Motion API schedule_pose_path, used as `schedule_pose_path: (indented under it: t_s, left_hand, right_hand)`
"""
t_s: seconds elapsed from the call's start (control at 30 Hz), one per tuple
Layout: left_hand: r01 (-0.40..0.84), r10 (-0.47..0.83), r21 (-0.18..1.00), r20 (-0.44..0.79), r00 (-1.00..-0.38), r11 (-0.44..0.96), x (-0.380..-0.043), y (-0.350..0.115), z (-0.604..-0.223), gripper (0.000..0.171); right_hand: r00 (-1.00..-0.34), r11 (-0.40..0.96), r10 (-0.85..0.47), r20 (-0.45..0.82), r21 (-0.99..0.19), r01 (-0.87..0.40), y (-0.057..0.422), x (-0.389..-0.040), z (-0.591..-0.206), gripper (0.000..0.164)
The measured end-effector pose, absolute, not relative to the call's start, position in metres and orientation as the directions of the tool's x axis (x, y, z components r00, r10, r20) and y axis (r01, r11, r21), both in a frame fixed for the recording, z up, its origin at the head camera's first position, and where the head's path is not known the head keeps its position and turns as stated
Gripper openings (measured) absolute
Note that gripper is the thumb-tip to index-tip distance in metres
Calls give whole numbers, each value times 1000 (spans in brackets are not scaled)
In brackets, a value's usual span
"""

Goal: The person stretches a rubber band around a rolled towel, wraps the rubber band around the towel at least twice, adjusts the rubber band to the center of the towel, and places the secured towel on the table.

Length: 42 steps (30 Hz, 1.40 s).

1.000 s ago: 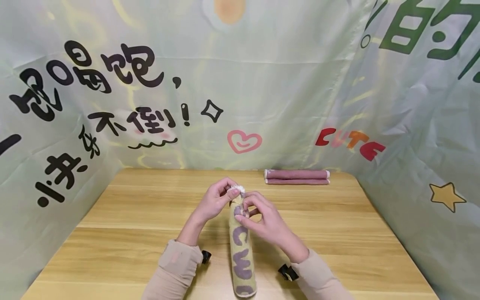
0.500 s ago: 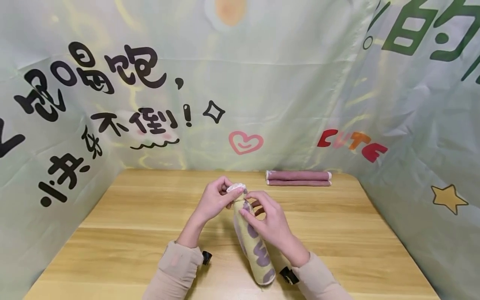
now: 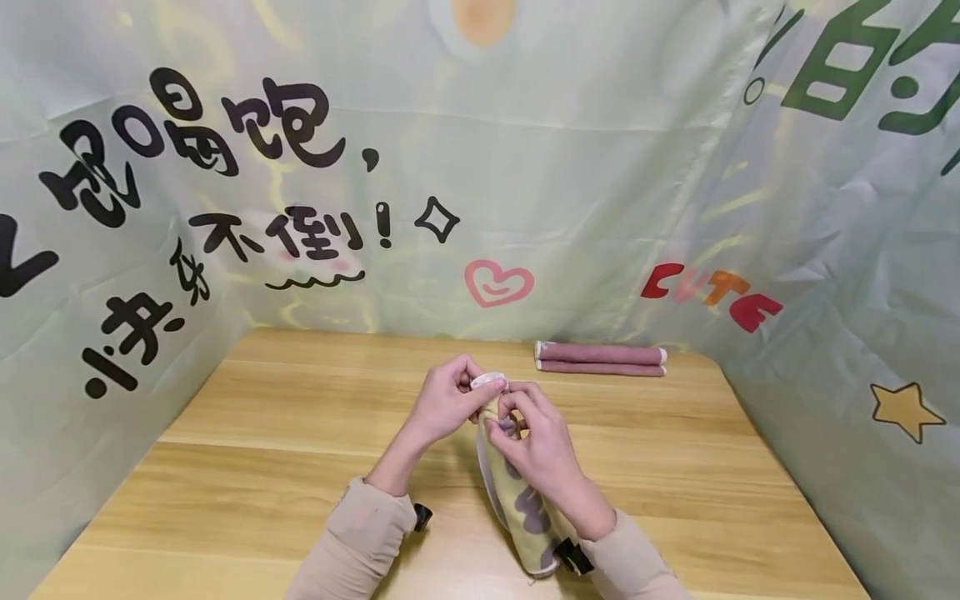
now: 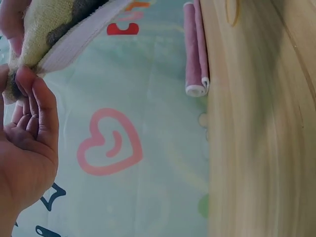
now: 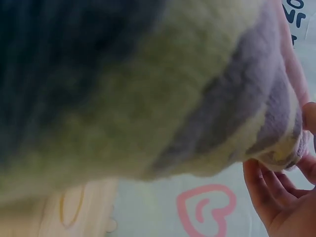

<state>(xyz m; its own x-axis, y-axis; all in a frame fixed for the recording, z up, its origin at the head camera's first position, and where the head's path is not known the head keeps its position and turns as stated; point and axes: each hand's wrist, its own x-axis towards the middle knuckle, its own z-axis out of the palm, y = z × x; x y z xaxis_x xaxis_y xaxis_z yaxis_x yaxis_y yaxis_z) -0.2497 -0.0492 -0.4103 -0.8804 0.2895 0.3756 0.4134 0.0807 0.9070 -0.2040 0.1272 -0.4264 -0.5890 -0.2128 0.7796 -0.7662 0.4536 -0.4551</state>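
Note:
A yellow towel (image 3: pixel 532 517) with purple-grey lettering is rolled into a long shape and hangs slanted over the table, its lower end near the right wrist. My left hand (image 3: pixel 442 404) pinches its upper end, beside the white edge, with thumb and fingers. Just below, my right hand (image 3: pixel 546 454) pinches the towel at its upper right side. In the left wrist view a white strip (image 4: pixel 74 54) runs along the towel. The towel (image 5: pixel 148 108) fills much of the right wrist view, with the right hand's fingers (image 5: pixel 259 187) at its narrow end.
Two mauve rolled towels (image 3: pixel 600 358) with white ends lie together at the back right of the wooden table (image 3: pixel 315 417). Printed fabric walls (image 3: pixel 600 192) enclose the back and sides. Black devices (image 3: pixel 573 557) sit at both wrists.
The towel's lower end has swung to the right, from nearly straight to slanted. Both hands stay at its upper end, and a pale strip now shows along its left side.

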Motion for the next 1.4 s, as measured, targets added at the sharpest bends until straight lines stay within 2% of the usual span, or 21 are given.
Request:
schedule_pose_path:
  t_s: [0.2, 0.3, 0.4, 0.57, 0.77, 0.93, 1.07, 1.17, 1.27, 1.4]
  left_hand:
    - [377, 239, 924, 354, -904, 56, -252, -52, -411, 26]
    - [375, 203, 925, 358, -911, 54, -253, -55, -410, 25]
    - [359, 190, 931, 342, -920, 61, -254, -57, -409, 27]
    - [343, 188, 936, 324, -927, 75, -253, -57, -408, 29]
    - [359, 248, 925, 322, -914, 124, -256, -57, -408, 25]
    - [453, 350, 862, 362, -864, 226, -260, -63, -408, 36]
    - [479, 453, 858, 359, -816, 184, -264, -72, -407, 44]
    - [465, 512, 876, 342, -788, 130, -264, -74, -407, 43]
    - [453, 517, 887, 346, -783, 93, -263, -74, -407, 35]
    - [448, 469, 890, 361, -806, 84, -261, -74, -407, 22]
  right_hand:
    - [-539, 405, -251, 804, -419, -813, 125, -203, -428, 23]
    - [-543, 385, -286, 790, -425, -819, 123, -203, -429, 22]
    - [-580, 438, -293, 760, -433, -788, 124, -203, -429, 26]
    - [-634, 539, -280, 721, -428, -725, 125, -202, -431, 48]
    - [-739, 502, -213, 639, -577, -644, 130, -202, -427, 55]
    - [-844, 377, -174, 508, -757, -534, 136, -201, -420, 53]
    - [-890, 271, -200, 410, -850, -452, 138, -200, -416, 49]
    - [-898, 216, -241, 369, -882, -420, 138, -200, -415, 45]
    - [-896, 197, -272, 352, -890, -410, 137, -199, -415, 42]
    - [-868, 243, -235, 439, -838, -489, 138, -200, -416, 32]
